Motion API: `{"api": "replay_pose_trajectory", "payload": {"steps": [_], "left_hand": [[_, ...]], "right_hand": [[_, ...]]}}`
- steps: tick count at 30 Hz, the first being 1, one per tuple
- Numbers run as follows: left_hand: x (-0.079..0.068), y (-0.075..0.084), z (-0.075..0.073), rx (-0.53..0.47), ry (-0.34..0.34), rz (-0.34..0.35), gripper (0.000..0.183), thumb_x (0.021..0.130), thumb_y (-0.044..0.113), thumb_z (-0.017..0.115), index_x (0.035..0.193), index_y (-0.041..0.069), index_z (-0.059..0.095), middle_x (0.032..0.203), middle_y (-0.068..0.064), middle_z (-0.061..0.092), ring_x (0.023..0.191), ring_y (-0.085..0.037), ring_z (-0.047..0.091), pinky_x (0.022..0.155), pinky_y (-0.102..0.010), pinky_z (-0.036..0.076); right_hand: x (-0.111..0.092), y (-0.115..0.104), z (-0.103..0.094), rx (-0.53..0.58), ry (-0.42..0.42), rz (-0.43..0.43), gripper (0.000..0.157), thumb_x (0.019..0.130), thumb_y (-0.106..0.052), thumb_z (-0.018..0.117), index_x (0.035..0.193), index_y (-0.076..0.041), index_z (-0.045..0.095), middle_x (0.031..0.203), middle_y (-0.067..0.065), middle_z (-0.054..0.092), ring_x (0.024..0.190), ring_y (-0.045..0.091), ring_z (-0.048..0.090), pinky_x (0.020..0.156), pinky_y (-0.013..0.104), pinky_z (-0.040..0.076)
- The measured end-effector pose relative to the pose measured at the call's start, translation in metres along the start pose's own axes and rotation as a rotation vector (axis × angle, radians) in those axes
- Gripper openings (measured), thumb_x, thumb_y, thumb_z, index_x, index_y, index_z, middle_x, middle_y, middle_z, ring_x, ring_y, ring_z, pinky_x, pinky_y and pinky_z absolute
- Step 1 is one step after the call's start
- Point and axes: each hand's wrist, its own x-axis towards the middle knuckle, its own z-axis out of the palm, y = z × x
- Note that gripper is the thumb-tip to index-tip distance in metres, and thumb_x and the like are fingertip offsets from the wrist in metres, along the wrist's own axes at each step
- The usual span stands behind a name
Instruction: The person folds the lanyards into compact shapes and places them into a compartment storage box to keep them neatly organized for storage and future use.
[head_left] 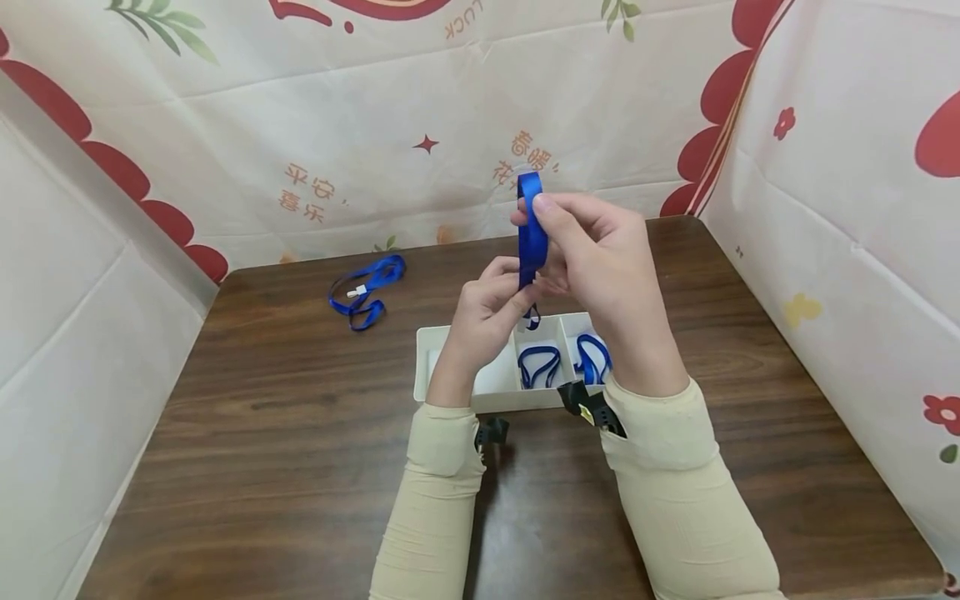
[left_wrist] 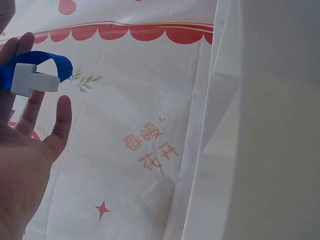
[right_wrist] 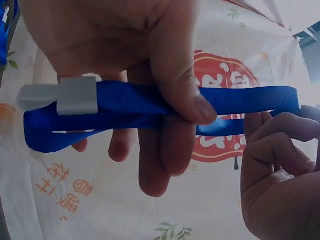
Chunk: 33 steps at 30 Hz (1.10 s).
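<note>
A folded blue lanyard [head_left: 533,237] hangs upright between my hands, above the white box. My right hand [head_left: 607,267] pinches its upper end between thumb and fingers. Lower down, my left hand [head_left: 486,312] grips the folded strap with the thumb in front. A white plastic clip [right_wrist: 77,96] sits near the lanyard's lower end, beyond the left thumb [right_wrist: 185,95]. The left wrist view shows that clip before the left fingers, with a small blue loop [left_wrist: 64,65]. Under the hands, the white box [head_left: 517,402] holds blue lanyards in its middle [head_left: 540,367] and right [head_left: 592,358] compartments.
Another blue lanyard [head_left: 367,287] with a white clip lies loosely coiled on the brown wooden table [head_left: 285,467], left of the box. A printed cloth wall [head_left: 337,108] stands behind the table, with white cloth sides at left and right.
</note>
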Motion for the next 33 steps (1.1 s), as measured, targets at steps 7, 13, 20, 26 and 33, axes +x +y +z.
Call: {"api": "replay_pose_trajectory", "payload": {"steps": [7,13,20,26,33], "left_hand": [[0.0021,0.0020,0.0012,0.017,-0.016,0.006,0.018,0.105,0.002,0.062,0.110,-0.007,0.077,0.110,-0.024,0.076,0.125,-0.035,0.060,0.099,-0.031,0.053],[0.0018,0.0011,0.0048,0.043,-0.052,-0.043,0.019,0.106,0.003,0.062,0.110,-0.003,0.079,0.109,-0.018,0.077,0.122,-0.027,0.060,0.095,-0.031,0.052],[0.0001,-0.0005,0.0072,0.054,-0.070,-0.066,0.020,0.107,0.010,0.062,0.112,0.000,0.079,0.113,-0.016,0.077,0.121,-0.021,0.061,0.094,-0.033,0.053],[-0.0020,0.0028,0.0072,0.047,-0.075,-0.081,0.019,0.105,0.010,0.066,0.117,0.002,0.077,0.122,-0.015,0.076,0.127,-0.019,0.061,0.106,-0.037,0.053],[0.0045,0.0057,0.0065,0.018,-0.058,-0.005,0.021,0.105,0.008,0.065,0.120,-0.001,0.076,0.125,-0.019,0.075,0.131,-0.023,0.061,0.111,-0.038,0.052]], "right_hand": [[-0.0003,-0.0018,-0.0050,0.054,0.003,-0.029,0.027,0.106,-0.022,0.066,0.115,0.001,0.078,0.106,0.013,0.079,0.046,0.019,0.041,0.046,0.025,0.042],[-0.0016,-0.0052,-0.0070,0.101,0.010,-0.119,0.022,0.108,-0.015,0.062,0.110,0.002,0.077,0.099,0.011,0.081,0.043,0.019,0.038,0.042,0.025,0.032],[-0.0021,-0.0078,-0.0048,0.126,0.015,-0.144,0.020,0.107,-0.013,0.063,0.110,0.002,0.076,0.097,0.011,0.081,0.043,0.019,0.037,0.041,0.026,0.028],[-0.0037,-0.0072,-0.0028,0.167,0.010,-0.142,0.019,0.107,-0.013,0.063,0.110,0.002,0.076,0.095,0.009,0.081,0.043,0.019,0.037,0.042,0.026,0.029],[-0.0032,-0.0073,0.0001,0.178,0.005,-0.124,0.021,0.106,-0.014,0.065,0.112,0.004,0.075,0.097,0.012,0.079,0.045,0.016,0.039,0.044,0.021,0.035]]}}
